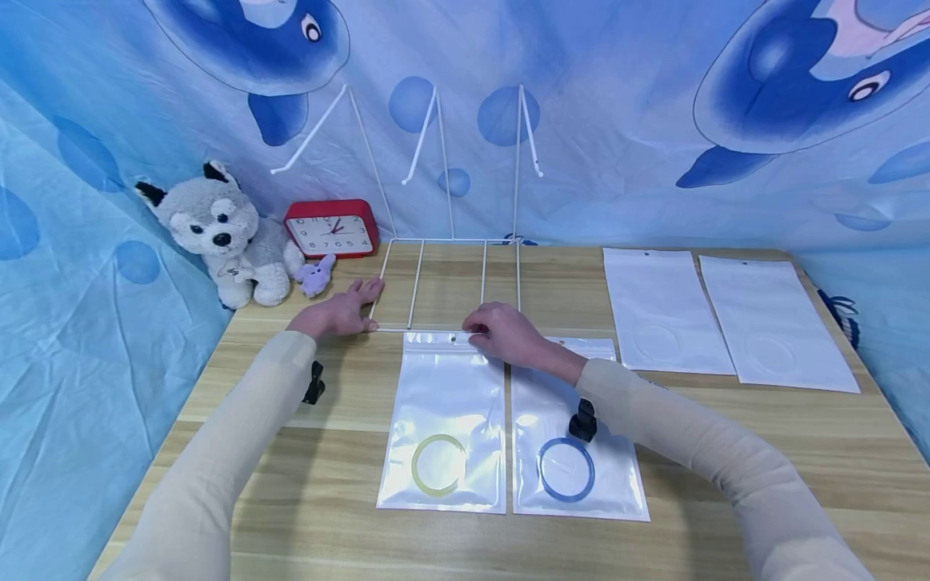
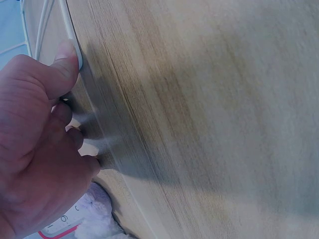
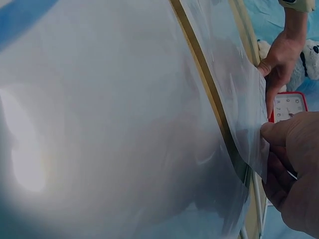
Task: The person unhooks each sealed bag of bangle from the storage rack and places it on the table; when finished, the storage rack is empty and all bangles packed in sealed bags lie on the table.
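Observation:
My right hand (image 1: 506,332) pinches the top edge of a white zip bag (image 1: 443,403) with a yellow ring (image 1: 439,466) showing near its bottom; in the right wrist view that hand (image 3: 299,164) has thumb and fingers at the clear film edge. A second zip bag (image 1: 534,484) with a blue ring (image 1: 566,470) lies beside it, partly under my right forearm. My left hand (image 1: 341,311) rests on the front left corner of a white wire rack (image 1: 465,240). Up close, my left thumb (image 2: 65,64) touches the wire's rounded corner.
Two more white bags (image 1: 668,307) with pale rings lie at the back right. Behind my left hand stand a red clock (image 1: 332,229), a husky plush (image 1: 225,234) and a small purple plush (image 1: 316,276). Three hook arms of the rack stick out above the table.

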Available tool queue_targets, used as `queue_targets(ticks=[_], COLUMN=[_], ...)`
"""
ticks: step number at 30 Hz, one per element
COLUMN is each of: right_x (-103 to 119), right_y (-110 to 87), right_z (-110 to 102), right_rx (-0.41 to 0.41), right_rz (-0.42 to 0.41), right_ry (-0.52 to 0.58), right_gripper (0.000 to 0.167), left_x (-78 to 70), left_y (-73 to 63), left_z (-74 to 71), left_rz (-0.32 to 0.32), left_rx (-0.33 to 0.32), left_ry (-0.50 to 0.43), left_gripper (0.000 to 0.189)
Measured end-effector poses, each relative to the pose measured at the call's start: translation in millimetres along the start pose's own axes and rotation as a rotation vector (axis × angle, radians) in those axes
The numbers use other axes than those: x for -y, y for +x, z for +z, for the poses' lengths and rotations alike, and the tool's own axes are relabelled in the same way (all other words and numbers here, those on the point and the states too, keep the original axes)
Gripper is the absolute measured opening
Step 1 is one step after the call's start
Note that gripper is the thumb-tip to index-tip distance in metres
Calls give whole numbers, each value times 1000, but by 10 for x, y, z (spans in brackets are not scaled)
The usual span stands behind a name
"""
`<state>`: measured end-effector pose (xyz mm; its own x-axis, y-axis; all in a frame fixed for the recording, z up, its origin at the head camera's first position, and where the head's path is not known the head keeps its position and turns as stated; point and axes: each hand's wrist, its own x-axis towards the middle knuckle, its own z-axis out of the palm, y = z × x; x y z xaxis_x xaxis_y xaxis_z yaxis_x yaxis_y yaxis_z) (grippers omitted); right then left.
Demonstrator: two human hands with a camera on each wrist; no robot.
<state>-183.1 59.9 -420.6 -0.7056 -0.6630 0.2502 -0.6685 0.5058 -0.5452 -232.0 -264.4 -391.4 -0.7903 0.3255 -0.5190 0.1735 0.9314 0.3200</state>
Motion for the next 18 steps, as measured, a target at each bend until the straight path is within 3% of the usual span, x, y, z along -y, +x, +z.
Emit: queue_targets(ticks=[18], right_x=[19], right_y=[-22], right_z=[-6], right_rx=[2], right_rz=[-9], right_ry=[-15], right_gripper=[14], left_x=[7], left_y=[0], left_z=[-4], left_rz=[3], left_rx=[1], left_ry=[3], left_gripper=[84])
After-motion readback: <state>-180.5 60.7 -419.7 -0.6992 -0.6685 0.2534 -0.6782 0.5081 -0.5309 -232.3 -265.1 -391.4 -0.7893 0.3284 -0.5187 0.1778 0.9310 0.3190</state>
